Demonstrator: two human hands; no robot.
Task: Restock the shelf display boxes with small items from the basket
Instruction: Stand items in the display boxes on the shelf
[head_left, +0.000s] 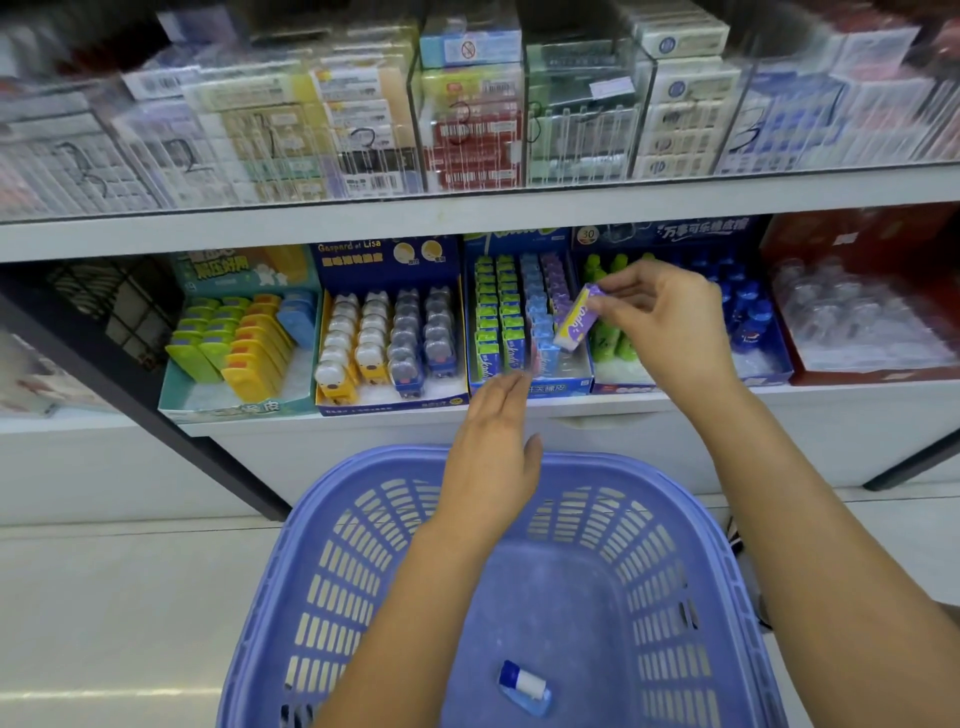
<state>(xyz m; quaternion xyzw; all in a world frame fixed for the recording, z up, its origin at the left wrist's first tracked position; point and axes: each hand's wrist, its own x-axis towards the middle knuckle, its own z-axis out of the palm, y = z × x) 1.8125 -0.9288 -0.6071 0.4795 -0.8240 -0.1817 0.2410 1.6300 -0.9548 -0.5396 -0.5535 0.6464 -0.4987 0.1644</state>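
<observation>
Stationery shelf (467, 218) across mid-frame. Pinching a purple eraser (574, 317) in right hand (670, 322) over the blue display box (530, 387), tilted for slotting in. Left hand (493, 457) flat, empty, by its front. One blue-capped item (524, 686) in basket (311, 545), bottom centre.

Single head-worn wide-angle view, looking forward and down from above the blue slatted basket (374, 462), close in, within arm's reach of the display boxes (389, 405) on the lower shelf (649, 413). The upper shelf edge (467, 218) and clear acrylic bins (467, 130) fill the top, blurred and bowed by the lens.
</observation>
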